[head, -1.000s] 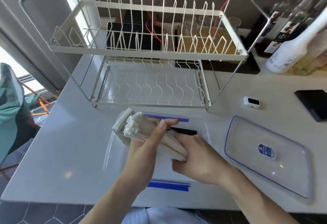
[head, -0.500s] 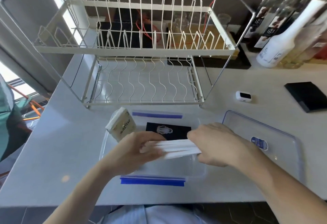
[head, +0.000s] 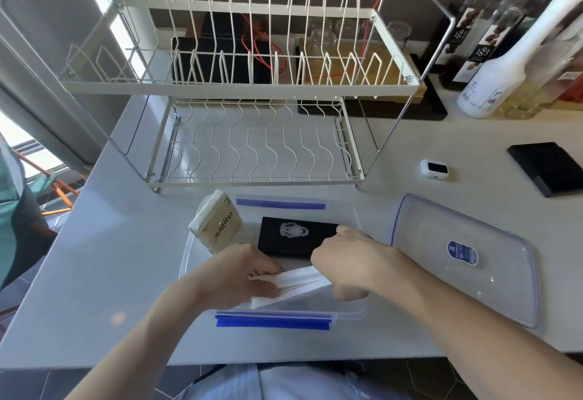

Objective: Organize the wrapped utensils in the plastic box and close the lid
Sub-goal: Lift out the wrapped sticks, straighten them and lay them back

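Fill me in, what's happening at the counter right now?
A person is laying a bundle of white wrapped utensils into a clear plastic box, with the left hand and the right hand each gripping one end. A black packet and a cream packet already sit inside. The lid lies on the counter to the right, not yet on the box.
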